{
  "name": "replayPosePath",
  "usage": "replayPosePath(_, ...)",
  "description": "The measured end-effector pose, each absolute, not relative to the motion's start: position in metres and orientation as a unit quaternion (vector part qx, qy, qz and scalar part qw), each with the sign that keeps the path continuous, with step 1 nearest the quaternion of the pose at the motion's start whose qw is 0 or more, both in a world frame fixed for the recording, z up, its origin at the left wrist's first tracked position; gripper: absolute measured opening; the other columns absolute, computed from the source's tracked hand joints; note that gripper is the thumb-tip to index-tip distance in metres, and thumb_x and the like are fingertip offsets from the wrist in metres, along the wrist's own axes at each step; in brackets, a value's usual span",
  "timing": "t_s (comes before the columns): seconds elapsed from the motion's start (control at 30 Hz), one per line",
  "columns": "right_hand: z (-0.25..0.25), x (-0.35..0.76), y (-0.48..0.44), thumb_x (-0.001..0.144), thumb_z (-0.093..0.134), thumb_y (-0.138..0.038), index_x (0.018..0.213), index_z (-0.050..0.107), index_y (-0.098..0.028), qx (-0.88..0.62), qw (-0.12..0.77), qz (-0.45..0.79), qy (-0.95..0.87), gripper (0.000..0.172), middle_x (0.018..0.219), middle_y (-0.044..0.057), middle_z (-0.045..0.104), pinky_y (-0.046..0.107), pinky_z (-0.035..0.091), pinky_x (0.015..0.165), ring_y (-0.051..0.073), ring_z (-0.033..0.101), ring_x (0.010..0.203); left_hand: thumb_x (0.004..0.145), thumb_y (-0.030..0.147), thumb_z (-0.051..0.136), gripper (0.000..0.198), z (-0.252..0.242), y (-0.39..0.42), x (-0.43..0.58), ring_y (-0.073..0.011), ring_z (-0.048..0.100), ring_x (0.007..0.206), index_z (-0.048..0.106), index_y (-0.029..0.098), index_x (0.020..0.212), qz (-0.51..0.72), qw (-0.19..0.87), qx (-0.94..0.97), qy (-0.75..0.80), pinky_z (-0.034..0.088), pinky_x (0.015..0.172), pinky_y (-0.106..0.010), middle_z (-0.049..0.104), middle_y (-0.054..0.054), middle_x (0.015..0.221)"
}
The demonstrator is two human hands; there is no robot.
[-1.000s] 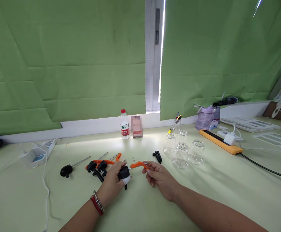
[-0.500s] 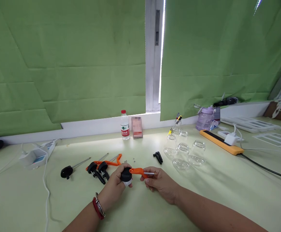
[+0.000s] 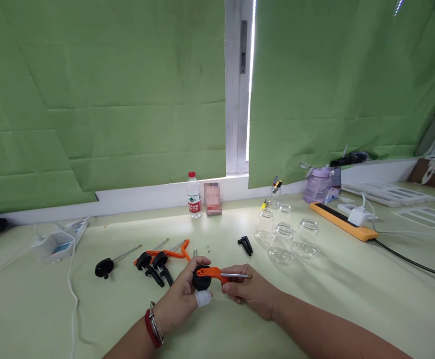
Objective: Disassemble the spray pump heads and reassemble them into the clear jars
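My left hand (image 3: 187, 289) is closed around a round black cap (image 3: 201, 283), gripping it by the edges; its thumb wears a white wrap. Across the face of the cap lies an orange crank arm (image 3: 212, 272), one end over the cap's middle. My right hand (image 3: 247, 289) pinches the other end of that arm. A thin metal rod (image 3: 235, 275) runs sideways from the arm above my right fingers; where it attaches is hard to see. Left of my hands lie more black caps with handles (image 3: 161, 262), metal rods and orange arms (image 3: 186, 249).
Small metal nuts (image 3: 209, 251) lie beyond my hands. Black handles (image 3: 245, 245) and several glass jars (image 3: 283, 242) stand to the right, near an orange power strip (image 3: 342, 222). A water bottle (image 3: 194, 197) is at the back. A white cable (image 3: 74, 294) crosses the left side.
The cap has turned so its face shows more toward me, and the orange arm now overlaps it. Both hands have shifted slightly right; the metal rod shows longer.
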State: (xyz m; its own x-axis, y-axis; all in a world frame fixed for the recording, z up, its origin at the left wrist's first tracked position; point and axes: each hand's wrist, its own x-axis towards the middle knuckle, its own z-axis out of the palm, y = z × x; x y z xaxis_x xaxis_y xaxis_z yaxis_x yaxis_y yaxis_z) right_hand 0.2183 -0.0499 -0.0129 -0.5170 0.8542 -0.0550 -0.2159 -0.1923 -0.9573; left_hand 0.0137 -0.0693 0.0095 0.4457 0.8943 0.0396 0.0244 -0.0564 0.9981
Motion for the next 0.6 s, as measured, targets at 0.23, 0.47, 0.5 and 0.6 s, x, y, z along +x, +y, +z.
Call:
replayPosePath(0.23,-0.021,0.219,-0.051,0.062,0.078,-0.031,0.094,0.069,-0.017,-0.304,0.367,0.708,-0.52,0.037,0.053,-0.005,0.049,0.024,0.02,0.049,0.005,0.033,0.047,0.069,0.015,0.069,0.058,0.015,-0.07,0.017,-0.0083,0.04,0.066,0.039,0.026,0.117,0.353,0.627,0.6,0.349,0.034,0.061,-0.021,0.046,0.005,0.078)
replayPosePath(0.47,-0.008,0.219,-0.056,0.066,0.074,-0.036,0.078,0.068,-0.014,-0.263,0.333,0.711,-0.561,0.026,0.051,-0.008,0.033,0.025,0.015,0.049,0.005,0.024,0.048,0.067,0.023,0.071,0.053,0.016,-0.072,0.015,-0.0115,0.043,0.07,0.047,0.023,0.115,0.374,0.66,0.563,0.328,0.035,0.065,-0.025,0.051,0.0,0.085)
replayPosePath(0.5,-0.005,0.219,-0.057,0.068,0.072,-0.036,0.076,0.068,-0.014,-0.254,0.325,0.708,-0.573,0.024,0.05,-0.008,0.031,0.025,0.014,0.049,0.005,0.022,0.048,0.072,0.029,0.067,0.045,0.016,-0.072,0.015,-0.0126,0.043,0.071,0.05,0.021,0.113,0.386,0.666,0.552,0.322,0.035,0.066,-0.026,0.051,-0.001,0.084)
replayPosePath(0.6,0.0,0.22,-0.058,0.072,0.068,-0.038,0.076,0.067,-0.014,-0.249,0.307,0.693,-0.603,0.024,0.049,-0.008,0.03,0.025,0.013,0.049,0.005,0.02,0.048,0.084,0.038,0.051,0.031,0.016,-0.073,0.017,-0.0138,0.044,0.07,0.054,0.018,0.107,0.409,0.681,0.519,0.316,0.036,0.067,-0.028,0.05,-0.003,0.079)
